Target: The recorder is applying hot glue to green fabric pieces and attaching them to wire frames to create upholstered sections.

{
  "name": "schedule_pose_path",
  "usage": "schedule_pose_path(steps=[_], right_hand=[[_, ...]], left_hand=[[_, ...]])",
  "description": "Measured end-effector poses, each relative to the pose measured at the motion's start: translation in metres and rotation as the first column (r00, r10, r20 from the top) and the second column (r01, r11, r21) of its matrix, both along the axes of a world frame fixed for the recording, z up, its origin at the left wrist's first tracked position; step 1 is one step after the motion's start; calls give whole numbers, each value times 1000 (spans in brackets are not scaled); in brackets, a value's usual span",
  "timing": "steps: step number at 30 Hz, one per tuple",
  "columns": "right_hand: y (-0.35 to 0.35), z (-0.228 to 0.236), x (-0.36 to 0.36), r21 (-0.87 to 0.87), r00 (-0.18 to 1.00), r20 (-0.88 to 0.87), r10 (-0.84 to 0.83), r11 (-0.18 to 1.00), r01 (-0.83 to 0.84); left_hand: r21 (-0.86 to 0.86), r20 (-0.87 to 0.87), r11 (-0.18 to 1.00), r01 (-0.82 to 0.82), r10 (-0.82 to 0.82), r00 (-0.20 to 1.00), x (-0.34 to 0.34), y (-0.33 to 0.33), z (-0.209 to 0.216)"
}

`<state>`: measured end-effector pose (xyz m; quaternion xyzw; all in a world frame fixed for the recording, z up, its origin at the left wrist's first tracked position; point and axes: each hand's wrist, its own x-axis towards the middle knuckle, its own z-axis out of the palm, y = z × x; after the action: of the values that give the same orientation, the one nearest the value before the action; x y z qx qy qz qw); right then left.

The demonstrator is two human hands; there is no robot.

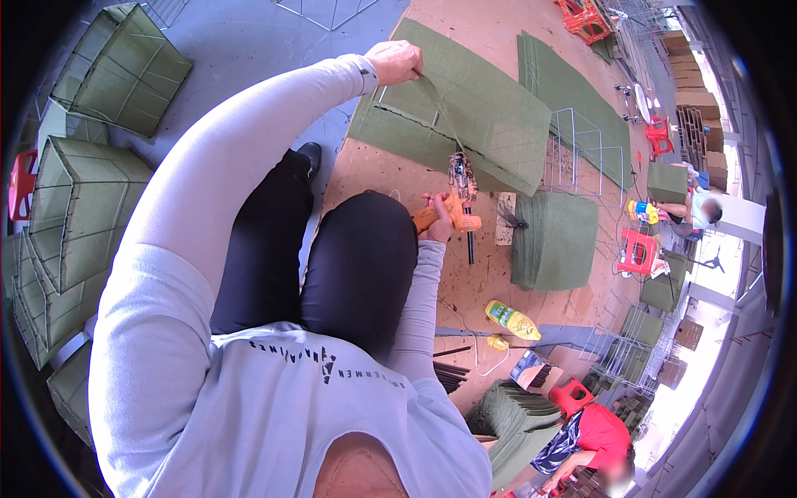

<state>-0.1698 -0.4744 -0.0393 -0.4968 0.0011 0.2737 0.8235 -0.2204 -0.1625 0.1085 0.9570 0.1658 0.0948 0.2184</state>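
Note:
My left hand [397, 63], stretched far forward, pinches the edge of a green felt-like sheet [477, 91]. A strip of that sheet's edge is lifted and runs toward the tool in my other hand. My right hand [440, 220] is wrapped around an orange glue gun [467, 222] with a dirty, brown-stained front end. Its nozzle is close to the lifted green edge; whether they touch I cannot tell. A dark stick pokes out of the gun's rear. Part of a thin metal wire frame shows at the green sheet.
A stack of green sheets [558, 241] lies right of the glue gun, near a yellow bottle [512, 319]. Green-covered wire baskets [91, 195] stand at left. A wire frame [573, 133] is beyond the sheet. A person in red [599, 436] works at lower right, another [704, 207] farther off.

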Motion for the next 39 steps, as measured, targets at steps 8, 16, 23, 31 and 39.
schedule_pose_path(steps=[8,16,23,31,39], right_hand=[[-2,0,-1,-23,996,17,-92,995,92],[0,3,-3,-25,1000,3,-18,1000,18],[2,-1,-4,-11,999,22,-43,999,43],[6,2,-7,-11,999,40,-30,999,30],[3,-7,-5,7,1000,10,-17,1000,17]], left_hand=[[23,23,1000,2,-2,1000,0,4,-4],[-35,32,998,-47,48,998,1,0,-1],[-33,77,998,-47,49,996,1,0,0],[-17,90,999,-33,34,995,2,1,-3],[-8,79,1000,-28,29,996,2,2,-2]])
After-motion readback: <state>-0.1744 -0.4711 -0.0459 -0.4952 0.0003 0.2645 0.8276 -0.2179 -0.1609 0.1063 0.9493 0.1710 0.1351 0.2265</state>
